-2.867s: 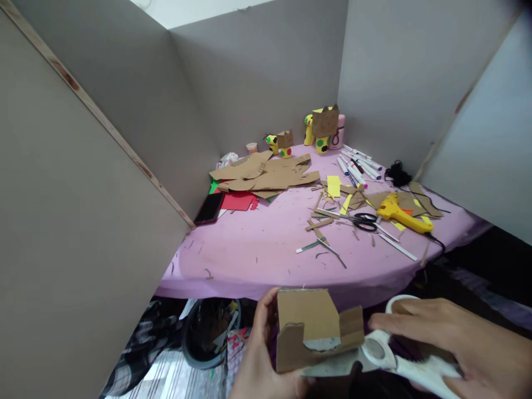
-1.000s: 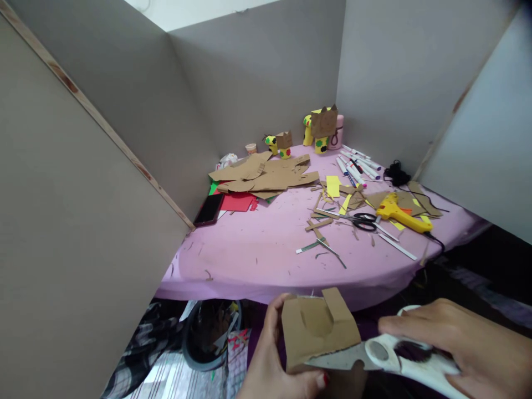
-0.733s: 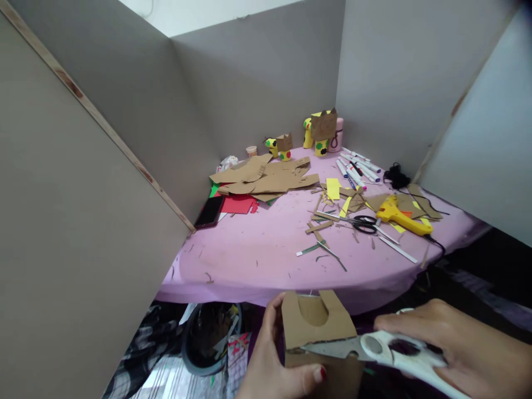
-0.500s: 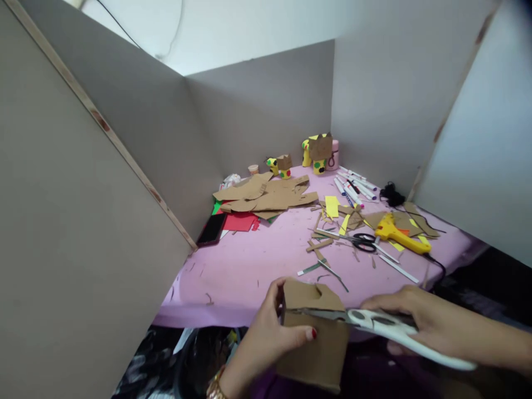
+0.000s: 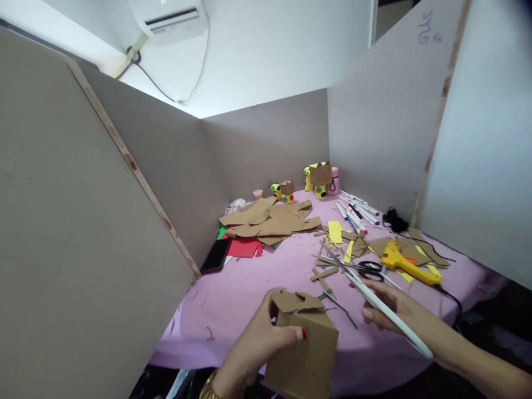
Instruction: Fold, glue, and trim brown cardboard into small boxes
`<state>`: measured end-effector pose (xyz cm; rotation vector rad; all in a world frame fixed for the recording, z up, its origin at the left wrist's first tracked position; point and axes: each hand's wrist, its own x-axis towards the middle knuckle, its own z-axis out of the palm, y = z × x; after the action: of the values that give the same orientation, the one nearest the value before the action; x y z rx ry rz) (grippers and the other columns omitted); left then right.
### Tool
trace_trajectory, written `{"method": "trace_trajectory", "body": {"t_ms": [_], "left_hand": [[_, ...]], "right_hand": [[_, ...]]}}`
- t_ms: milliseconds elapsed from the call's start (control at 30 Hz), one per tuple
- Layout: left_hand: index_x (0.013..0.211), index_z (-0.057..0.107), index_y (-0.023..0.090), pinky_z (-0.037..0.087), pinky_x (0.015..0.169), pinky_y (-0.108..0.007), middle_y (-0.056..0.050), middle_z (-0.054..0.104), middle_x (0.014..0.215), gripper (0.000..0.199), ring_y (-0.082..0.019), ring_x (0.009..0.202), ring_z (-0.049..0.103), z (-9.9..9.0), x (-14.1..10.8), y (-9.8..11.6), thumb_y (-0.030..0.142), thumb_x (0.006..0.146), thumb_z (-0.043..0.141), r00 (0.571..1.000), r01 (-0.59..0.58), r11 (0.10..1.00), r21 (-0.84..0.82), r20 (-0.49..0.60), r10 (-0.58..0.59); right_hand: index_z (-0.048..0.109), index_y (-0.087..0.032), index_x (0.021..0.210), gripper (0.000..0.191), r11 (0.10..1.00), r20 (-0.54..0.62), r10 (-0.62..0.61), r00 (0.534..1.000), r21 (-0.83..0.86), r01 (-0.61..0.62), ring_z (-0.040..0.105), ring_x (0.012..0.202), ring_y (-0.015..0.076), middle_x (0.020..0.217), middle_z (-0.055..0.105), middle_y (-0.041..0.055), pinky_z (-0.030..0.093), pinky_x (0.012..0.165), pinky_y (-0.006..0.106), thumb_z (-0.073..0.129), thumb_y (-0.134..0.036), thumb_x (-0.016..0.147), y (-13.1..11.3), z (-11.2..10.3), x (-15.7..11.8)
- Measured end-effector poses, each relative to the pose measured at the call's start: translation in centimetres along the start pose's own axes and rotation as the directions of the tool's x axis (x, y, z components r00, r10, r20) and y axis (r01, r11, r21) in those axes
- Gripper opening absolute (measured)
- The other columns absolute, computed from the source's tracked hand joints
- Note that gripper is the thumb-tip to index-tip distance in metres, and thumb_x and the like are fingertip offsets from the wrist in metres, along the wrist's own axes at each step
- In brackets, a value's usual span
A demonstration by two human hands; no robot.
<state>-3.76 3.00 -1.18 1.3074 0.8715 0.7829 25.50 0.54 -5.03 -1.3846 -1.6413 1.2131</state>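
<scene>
Your left hand (image 5: 266,335) clamps the cardboard box (image 5: 310,357) at the frame's lower centre, thumb across its front, apparently to steady the parted top edge. Right of centre, your right hand (image 5: 397,310) grips white-handled scissors (image 5: 375,299), blades angled up-left, clear of the box, perhaps to leave that edge in view.

table left: phone (image 5: 215,256) | behind phone: cardboard sheets (image 5: 278,219) | table right (image 5: 257,285): glue gun (image 5: 409,265) | behind glue gun: markers (image 5: 361,213) | foreground: box (image 5: 305,354)
</scene>
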Motion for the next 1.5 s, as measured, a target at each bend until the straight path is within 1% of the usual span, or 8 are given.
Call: {"method": "trace_trajectory", "body": {"t_ms": [200, 400, 700, 833, 1033, 1233, 1367, 1500], "left_hand": [[0.115, 0.056, 0.019, 0.045, 0.091, -0.044, -0.011, 0.065, 0.117, 0.065, -0.033, 0.111, 0.059, 1.8, -0.7, 1.8, 0.037, 0.061, 0.086, 0.989, -0.018, 0.999, 0.037, 0.151, 0.012], [0.111, 0.062, 0.022, 0.042, 0.1, -0.042, -0.003, 0.065, 0.114, 0.044, -0.029, 0.116, 0.056, 2.9, -1.4, 3.2, 0.031, 0.071, 0.079, 0.941, -0.142, 0.982, 0.122, 0.326, 0.095], [0.121, 0.057, 0.019, 0.054, 0.086, -0.045, -0.009, 0.06, 0.125, 0.032, -0.024, 0.104, 0.063, 3.0, -1.6, 1.5, 0.033, 0.093, 0.058, 0.965, -0.098, 0.968, 0.232, 0.26, 0.035], [0.118, 0.061, 0.017, 0.041, 0.102, -0.048, -0.008, 0.062, 0.125, 0.045, -0.03, 0.116, 0.056, 2.7, -1.7, 1.3, 0.041, 0.081, 0.07, 0.968, -0.061, 0.977, 0.204, 0.252, 0.008], [0.119, 0.059, 0.017, 0.04, 0.093, -0.04, -0.008, 0.065, 0.115, 0.064, -0.031, 0.11, 0.055, 3.7, -1.1, 1.1, 0.046, 0.065, 0.077, 0.964, 0.06, 0.991, 0.118, 0.25, -0.088], [0.119, 0.055, 0.02, 0.042, 0.084, -0.034, -0.005, 0.068, 0.102, 0.068, -0.025, 0.099, 0.062, 4.1, -1.8, 1.2, 0.039, 0.059, 0.083, 0.922, 0.262, 0.965, -0.031, 0.304, -0.24], [0.119, 0.054, 0.022, 0.044, 0.082, -0.033, -0.005, 0.066, 0.106, 0.074, -0.024, 0.096, 0.063, 4.2, -2.0, 1.1, 0.042, 0.056, 0.087, 0.953, 0.189, 0.982, -0.005, 0.242, -0.183], [0.133, 0.037, 0.023, 0.045, 0.088, -0.038, -0.011, 0.061, 0.118, 0.092, -0.029, 0.104, 0.061, 4.0, -2.6, 1.2, 0.048, 0.057, 0.084, 1.0, 0.011, 1.0, -0.006, 0.019, -0.011]], "right_hand": [[0.059, -0.023, 0.125, 0.049, 0.893, 0.021, -0.418, 0.908, -0.173, 0.416, 0.059, 0.106, 0.0257, 0.113, 0.067, 0.0085, 0.045, 0.092, 0.037, 0.067, -0.023, 0.076, -6.5, 1.5, 0.4], [0.064, -0.026, 0.115, 0.046, 0.624, 0.208, -0.681, 0.702, -0.338, 0.705, 0.064, 0.078, 0.018, 0.089, 0.072, 0.0023, 0.047, 0.069, 0.027, 0.063, -0.01, 0.072, -8.1, 3.3, 0.9], [0.055, -0.021, 0.114, 0.045, 0.22, 0.052, -0.944, 0.327, -0.637, 0.739, 0.058, 0.06, 0.0198, 0.07, 0.067, 0.0027, 0.039, 0.056, 0.03, 0.048, -0.002, 0.074, -6.0, 4.1, 3.4], [0.054, -0.02, 0.116, 0.047, 0.174, 0.029, -0.965, 0.261, -0.673, 0.719, 0.059, 0.061, 0.0202, 0.07, 0.067, 0.0028, 0.042, 0.057, 0.031, 0.046, 0.0, 0.074, -6.5, 4.0, 3.9], [0.054, -0.022, 0.117, 0.038, 0.265, -0.009, -0.944, 0.33, -0.62, 0.738, 0.062, 0.065, 0.0188, 0.072, 0.07, 0.001, 0.045, 0.06, 0.03, 0.051, -0.009, 0.081, -7.1, 4.0, 4.8], [0.061, -0.022, 0.112, 0.036, 0.498, -0.112, -0.838, 0.534, -0.558, 0.664, 0.068, 0.076, 0.0197, 0.082, 0.074, 0.0034, 0.052, 0.07, 0.031, 0.051, -0.008, 0.08, -7.7, 3.9, 5.5], [0.061, -0.018, 0.116, 0.031, 0.683, -0.204, -0.68, 0.704, -0.525, 0.508, 0.069, 0.087, 0.0198, 0.1, 0.074, 0.0069, 0.054, 0.077, 0.035, 0.056, -0.016, 0.086, -7.5, 2.7, 6.1], [0.064, -0.018, 0.116, 0.035, 0.788, -0.267, -0.508, 0.819, -0.527, 0.317, 0.069, 0.097, 0.0277, 0.103, 0.074, 0.0102, 0.051, 0.086, 0.046, 0.064, -0.02, 0.081, -5.6, 0.8, 6.8]]}}
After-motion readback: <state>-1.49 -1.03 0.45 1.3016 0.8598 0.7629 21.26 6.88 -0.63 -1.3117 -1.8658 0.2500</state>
